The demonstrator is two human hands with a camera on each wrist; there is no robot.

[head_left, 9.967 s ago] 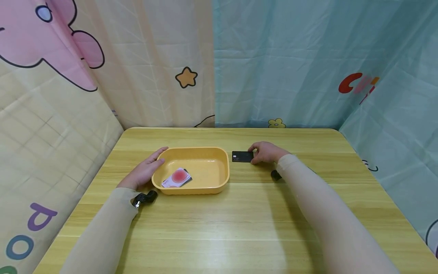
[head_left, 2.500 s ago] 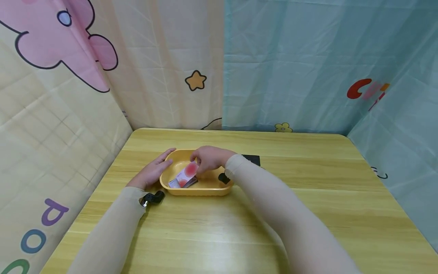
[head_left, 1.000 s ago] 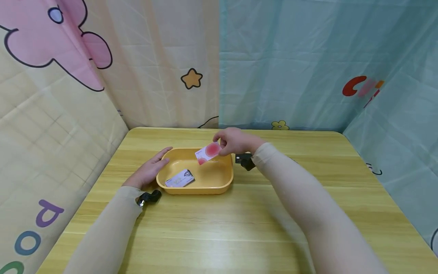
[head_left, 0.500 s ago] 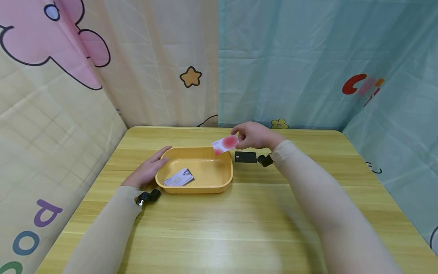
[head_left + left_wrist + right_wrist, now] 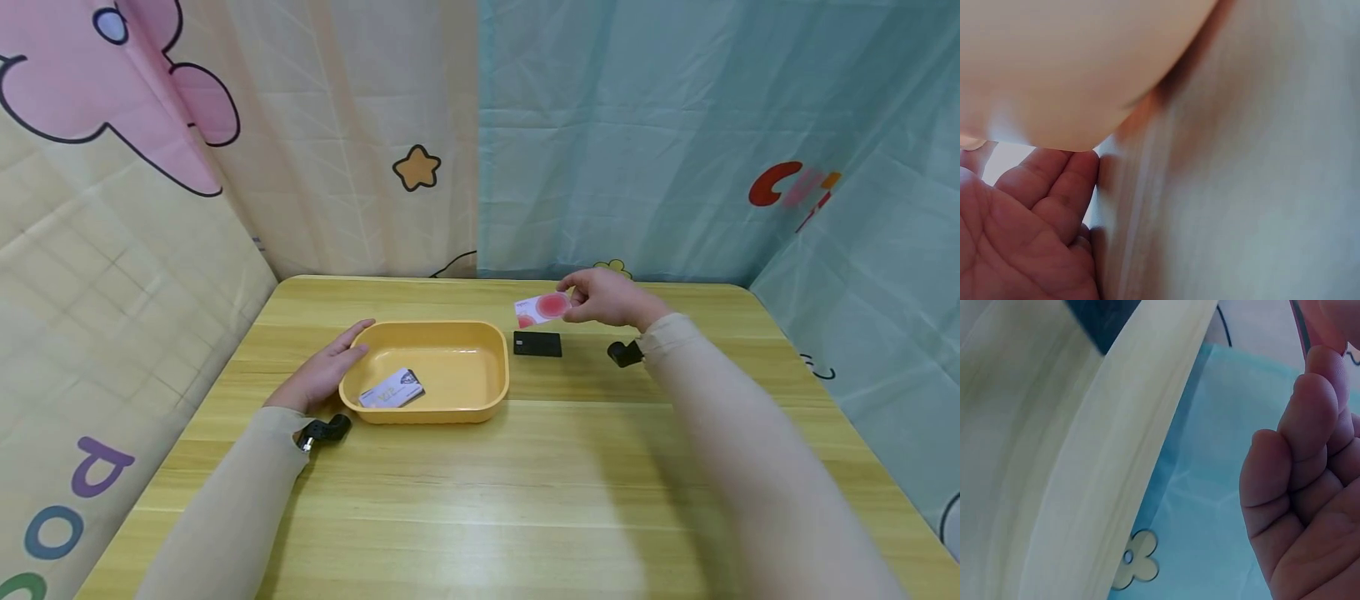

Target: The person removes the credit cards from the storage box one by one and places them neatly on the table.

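Observation:
My right hand (image 5: 611,297) pinches a white card with red circles (image 5: 542,309) by its right end, raised above the back right of the table. In the right wrist view, a sliver of this card (image 5: 1303,328) shows by the fingertips. A black card (image 5: 537,344) lies flat on the table just below it in the head view, beside the yellow tray (image 5: 427,417). Inside the tray, at its front left, a small stack of cards (image 5: 392,389) has a whitish one on top. With extended fingers, my left hand (image 5: 318,375) touches the tray's left side, thumb at the rim.
The wooden table (image 5: 450,492) ends at a back edge against a printed curtain (image 5: 637,150), with more curtain at both sides. A black wrist camera (image 5: 330,428) sticks out under the left hand, and another (image 5: 624,354) under the right.
My right hand laid the black card down right of the tray, then took the red-circled card from the stack and carried it up and right, past the black card. The left hand stayed at the tray.

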